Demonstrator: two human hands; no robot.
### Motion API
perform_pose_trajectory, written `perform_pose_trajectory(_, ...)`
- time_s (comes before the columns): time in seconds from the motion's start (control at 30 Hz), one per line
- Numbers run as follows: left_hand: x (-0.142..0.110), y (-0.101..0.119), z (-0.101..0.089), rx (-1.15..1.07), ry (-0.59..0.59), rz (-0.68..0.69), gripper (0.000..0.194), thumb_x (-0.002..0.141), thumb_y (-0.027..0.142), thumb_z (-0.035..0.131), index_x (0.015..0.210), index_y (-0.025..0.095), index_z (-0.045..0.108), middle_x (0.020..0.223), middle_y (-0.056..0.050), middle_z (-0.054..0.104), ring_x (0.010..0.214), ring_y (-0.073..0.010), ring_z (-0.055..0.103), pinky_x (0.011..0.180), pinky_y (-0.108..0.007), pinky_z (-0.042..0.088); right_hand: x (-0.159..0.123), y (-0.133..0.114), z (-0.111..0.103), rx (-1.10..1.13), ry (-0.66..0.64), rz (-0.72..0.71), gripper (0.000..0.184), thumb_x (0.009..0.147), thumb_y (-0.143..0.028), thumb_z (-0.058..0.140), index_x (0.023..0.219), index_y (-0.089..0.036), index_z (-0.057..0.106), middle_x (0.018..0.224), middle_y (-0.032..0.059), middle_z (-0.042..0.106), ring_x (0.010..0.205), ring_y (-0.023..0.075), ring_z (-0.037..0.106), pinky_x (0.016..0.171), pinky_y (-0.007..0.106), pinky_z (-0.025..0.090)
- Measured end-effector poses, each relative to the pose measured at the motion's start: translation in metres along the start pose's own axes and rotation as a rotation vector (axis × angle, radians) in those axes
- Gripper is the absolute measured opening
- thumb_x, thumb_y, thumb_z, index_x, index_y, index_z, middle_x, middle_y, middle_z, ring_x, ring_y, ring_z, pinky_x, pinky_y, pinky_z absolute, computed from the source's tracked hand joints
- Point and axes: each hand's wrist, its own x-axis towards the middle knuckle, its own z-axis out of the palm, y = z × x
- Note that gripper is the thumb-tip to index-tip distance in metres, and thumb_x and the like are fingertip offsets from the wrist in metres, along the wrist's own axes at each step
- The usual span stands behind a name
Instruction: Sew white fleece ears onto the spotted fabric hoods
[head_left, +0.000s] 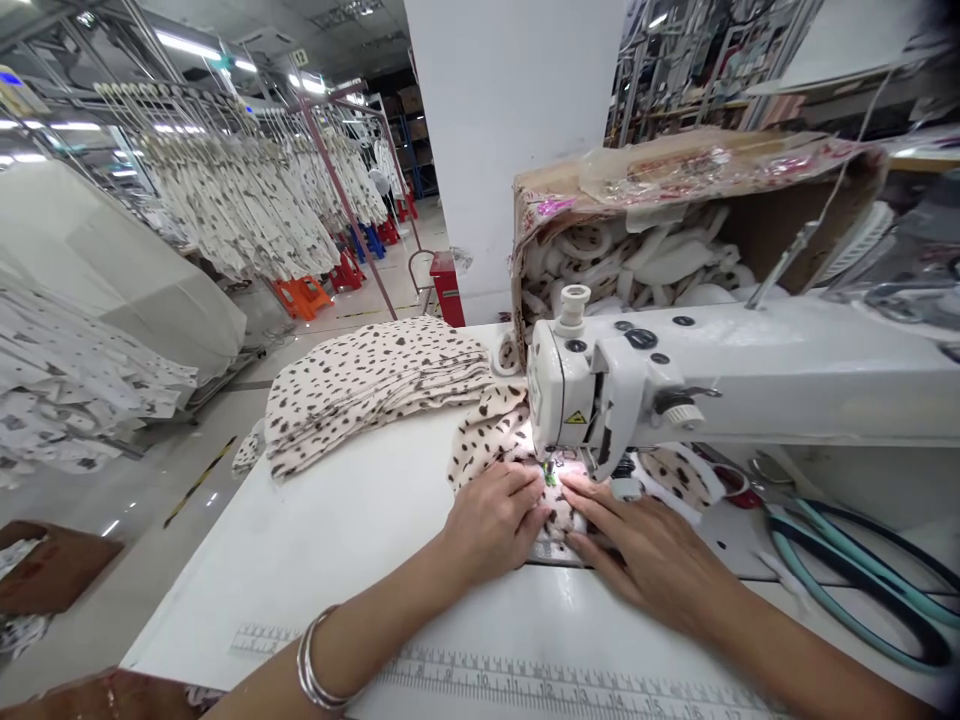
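A piece of spotted fabric (562, 515), pale with dark brown marks, lies under the needle area of a white sewing machine (547, 385). Its larger part (480, 440) spreads out to the left of the machine head. My left hand (495, 515) is on the fabric's left side, fingers bent and pressed together on the cloth. From the right, my right hand (637, 535) rests on the same piece, its fingers stretched out and thumb apart, touching the edge. A small bright green and coloured patch (550, 475) shows between my fingertips. The needle tip is too small to make out.
A stack of spotted fabric pieces (375, 380) lies left on the table (360, 520). Teal-and-black scissors (862, 590) lie at right. Behind the machine stands a cardboard box (795, 225) of cut pieces. A printed ruler (525, 680) runs along the front edge.
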Motion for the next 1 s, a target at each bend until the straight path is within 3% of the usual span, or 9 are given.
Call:
perform_pose_trajectory(0.2,0.0,-0.001,0.001,0.008,-0.007,-0.002,0.022,0.094,0.022,0.046,0.104,0.014,0.063,0.104,-0.01,0.068,0.097,-0.0229,0.063,0.085,-0.039,0.055,0.0,0.001,0.003,-0.006,0.011,0.017,0.04,0.095,-0.034,0.044,0.129,-0.015,0.053,0.121,0.0147,0.065,0.108,0.029,0.063,0.078,0.044,0.057)
perform_pose_trajectory(0.37,0.0,0.005,-0.003,0.011,0.003,0.014,0.023,0.094,0.02,0.046,0.111,0.013,0.06,0.106,-0.012,0.066,0.1,-0.0228,0.061,0.086,-0.038,0.056,0.004,-0.002,-0.008,0.013,0.122,-0.072,0.033,0.095,-0.027,0.046,0.124,-0.018,0.057,0.119,0.0091,0.066,0.105,0.0261,0.064,0.089,0.045,0.051)
perform_pose_trajectory(0.53,-0.001,0.008,-0.005,0.012,0.035,0.153,0.022,0.091,0.007,0.043,0.103,0.013,0.06,0.093,-0.009,0.068,0.097,-0.0205,0.062,0.084,-0.032,0.056,0.009,-0.007,-0.019,0.118,0.152,-0.132,0.024,0.094,-0.019,0.046,0.111,-0.022,0.063,0.106,0.0042,0.07,0.099,0.0203,0.066,0.085,0.036,0.051)
perform_pose_trajectory(0.63,-0.002,0.004,-0.004,0.005,0.01,0.159,0.027,0.087,0.002,0.041,0.101,0.014,0.06,0.095,-0.009,0.068,0.098,-0.0207,0.062,0.082,-0.032,0.057,0.009,-0.007,-0.016,0.128,0.188,-0.109,0.024,0.094,-0.02,0.047,0.11,-0.021,0.065,0.105,0.0034,0.071,0.097,0.0193,0.067,0.086,0.035,0.052)
perform_pose_trajectory(0.8,0.001,-0.008,-0.001,0.04,-0.039,0.115,0.031,0.084,0.002,0.041,0.103,0.016,0.061,0.097,-0.01,0.068,0.097,-0.0217,0.064,0.08,-0.036,0.057,0.009,0.0,-0.005,0.068,0.159,-0.062,0.029,0.095,-0.02,0.044,0.117,-0.021,0.063,0.104,0.0055,0.072,0.095,0.0213,0.068,0.089,0.04,0.053)
perform_pose_trajectory(0.93,0.002,-0.012,-0.004,0.074,-0.014,0.171,0.034,0.083,0.001,0.041,0.108,0.015,0.061,0.101,-0.012,0.068,0.102,-0.024,0.061,0.091,-0.044,0.053,0.012,0.001,-0.006,0.011,0.161,-0.067,0.031,0.097,-0.021,0.04,0.119,-0.019,0.062,0.102,0.0084,0.071,0.088,0.0225,0.068,0.085,0.042,0.053)
perform_pose_trajectory(1.0,0.0,-0.011,-0.007,0.052,-0.001,0.206,0.033,0.084,0.002,0.042,0.108,0.014,0.061,0.104,-0.011,0.068,0.103,-0.0242,0.06,0.092,-0.043,0.053,0.013,0.001,-0.008,0.003,0.156,-0.065,0.03,0.097,-0.022,0.039,0.116,-0.018,0.062,0.1,0.0081,0.071,0.085,0.0219,0.067,0.084,0.041,0.053)
